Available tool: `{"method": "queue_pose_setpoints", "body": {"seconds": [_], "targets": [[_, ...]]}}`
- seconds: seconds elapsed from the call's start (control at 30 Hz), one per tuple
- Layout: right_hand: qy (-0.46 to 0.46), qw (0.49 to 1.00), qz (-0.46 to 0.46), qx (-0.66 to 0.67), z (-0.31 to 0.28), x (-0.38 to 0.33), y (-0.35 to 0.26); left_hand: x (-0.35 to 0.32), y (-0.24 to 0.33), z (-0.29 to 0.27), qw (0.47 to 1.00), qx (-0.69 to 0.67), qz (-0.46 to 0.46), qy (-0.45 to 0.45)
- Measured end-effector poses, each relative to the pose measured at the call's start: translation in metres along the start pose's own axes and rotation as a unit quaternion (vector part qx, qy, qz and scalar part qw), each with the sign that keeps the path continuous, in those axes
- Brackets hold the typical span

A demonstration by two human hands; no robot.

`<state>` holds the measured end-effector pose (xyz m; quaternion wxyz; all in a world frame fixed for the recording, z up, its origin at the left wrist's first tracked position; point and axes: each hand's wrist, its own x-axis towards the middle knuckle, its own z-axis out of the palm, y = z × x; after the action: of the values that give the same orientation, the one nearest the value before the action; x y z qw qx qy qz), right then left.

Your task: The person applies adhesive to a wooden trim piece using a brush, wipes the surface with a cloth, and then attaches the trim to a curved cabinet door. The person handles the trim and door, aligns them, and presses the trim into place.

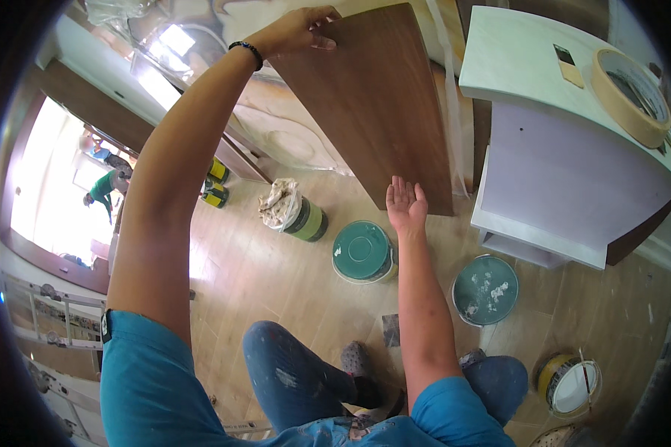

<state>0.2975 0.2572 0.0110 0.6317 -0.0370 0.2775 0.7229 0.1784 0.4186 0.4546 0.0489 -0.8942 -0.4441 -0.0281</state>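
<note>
A dark brown wooden board (380, 97) stands tilted in front of me. At its upper left corner my left hand (302, 33) is closed over the edge, with the thumb on the near face. My right hand (406, 208) is open at the board's lower end, palm turned up and fingers stretched out; whether it touches the wood I cannot tell. Just below that hand, a bucket with a green lid (363, 251) rests on the floor. Another green-lidded bucket (486, 289), spotted with white, stands to the right of my right forearm.
At the right, a white cabinet (552, 164) carries a masking tape roll (660, 123) and a small scraper (569, 67). A cloth-topped bucket (306, 220) stands left. An open paint can (570, 387) has a brush across it. Ladders (60, 313) and people (108, 186) appear far left.
</note>
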Motion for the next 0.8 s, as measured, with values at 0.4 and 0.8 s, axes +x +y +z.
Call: {"method": "queue_pose_setpoints", "body": {"seconds": [0.4, 0.8], "targets": [[-0.048, 0.992, -0.024, -0.116, 0.011, -0.016, -0.014, -0.014, 0.032, 0.004, 0.972, 0.095, 0.039, 0.212], [-0.196, 0.942, 0.004, -0.272, 0.005, -0.022, -0.033, -0.359, 0.171, 0.126, 0.954, -0.259, -0.139, 0.064]]}}
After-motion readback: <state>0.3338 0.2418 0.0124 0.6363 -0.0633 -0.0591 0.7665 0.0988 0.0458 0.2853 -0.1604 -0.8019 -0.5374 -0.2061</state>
